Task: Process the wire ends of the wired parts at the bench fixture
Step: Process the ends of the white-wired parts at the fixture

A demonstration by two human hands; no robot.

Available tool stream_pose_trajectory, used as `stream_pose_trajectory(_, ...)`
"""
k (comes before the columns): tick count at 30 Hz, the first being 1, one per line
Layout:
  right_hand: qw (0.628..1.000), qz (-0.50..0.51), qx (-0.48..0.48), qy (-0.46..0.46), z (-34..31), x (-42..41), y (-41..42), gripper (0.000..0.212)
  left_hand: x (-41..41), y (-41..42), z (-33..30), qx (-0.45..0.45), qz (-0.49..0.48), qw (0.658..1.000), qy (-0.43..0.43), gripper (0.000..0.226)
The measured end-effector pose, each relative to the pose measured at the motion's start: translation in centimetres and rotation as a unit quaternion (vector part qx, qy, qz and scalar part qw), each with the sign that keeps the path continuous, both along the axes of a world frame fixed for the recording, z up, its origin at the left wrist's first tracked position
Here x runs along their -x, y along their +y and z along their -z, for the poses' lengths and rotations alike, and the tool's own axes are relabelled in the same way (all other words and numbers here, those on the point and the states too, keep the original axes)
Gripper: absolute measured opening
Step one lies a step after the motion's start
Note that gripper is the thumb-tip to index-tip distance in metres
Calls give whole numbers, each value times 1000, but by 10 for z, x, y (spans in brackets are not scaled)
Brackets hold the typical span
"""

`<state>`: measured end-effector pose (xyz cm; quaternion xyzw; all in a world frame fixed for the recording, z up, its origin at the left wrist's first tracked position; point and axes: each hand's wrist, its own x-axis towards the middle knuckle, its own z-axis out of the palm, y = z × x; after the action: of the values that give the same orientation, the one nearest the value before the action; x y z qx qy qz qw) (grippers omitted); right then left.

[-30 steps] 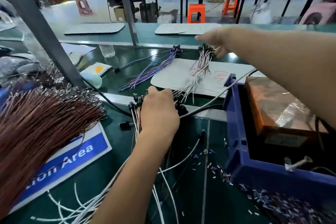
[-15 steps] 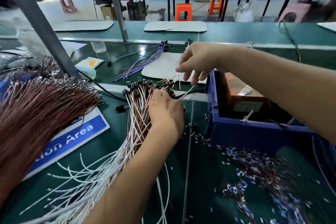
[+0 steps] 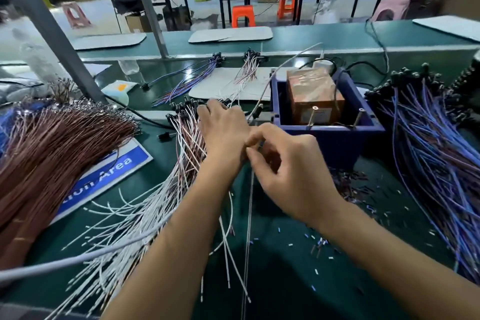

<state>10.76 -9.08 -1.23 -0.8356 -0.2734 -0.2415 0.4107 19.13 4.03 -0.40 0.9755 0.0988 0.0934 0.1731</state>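
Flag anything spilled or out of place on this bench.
Small cut wire scraps are scattered loose over the green mat in front of the blue bin, like stripping waste. The wire bundles lie in orderly fans; nothing else stands out.
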Motion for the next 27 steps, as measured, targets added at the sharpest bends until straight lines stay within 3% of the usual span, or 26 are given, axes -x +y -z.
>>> stream_pose_trajectory(4, 977, 36, -152, 144, 21, 1, 7, 12, 14, 1, 0, 55, 26, 998, -27, 16)
stream_pose_trajectory(6, 961, 46, -145, 230, 30, 0, 8, 12, 24, 1, 3, 127, 29, 988, -80, 8)
stream_pose_trajectory(9, 937, -19, -106, 332, 40, 7, 11, 36, 36, -7, -8, 253, 62, 951, -166, 11)
stream_pose_trajectory(11, 916, -97, -140, 364, 40, 9, 13, 39, 45, -17, -27, 337, 101, 914, -200, 19)
stream_pose_trajectory(14, 862, -201, -234, 403, 33, 8, 16, 25, 57, -28, -58, 459, 119, 847, -239, 16)
stream_pose_trajectory(17, 792, -272, -326, 438, 28, 12, 19, 21, 65, -29, -84, 595, 143, 746, -262, 20)
stream_pose_trajectory(19, 748, -303, -382, 451, 28, 13, 19, 15, 68, -29, -95, 681, 169, 673, -233, 23)
stream_pose_trajectory(21, 705, -320, -433, 462, 28, 14, 17, 20, 70, -29, -99, 739, 166, 623, -196, 23)
stream_pose_trajectory(24, 680, -311, -478, 461, 29, 15, 6, 42, 68, -23, -95, 784, 126, 575, -197, 25)
stream_pose_trajectory(27, 683, -228, -516, 463, 31, 20, 3, 43, 68, -23, -85, 789, 84, 567, -223, 31)
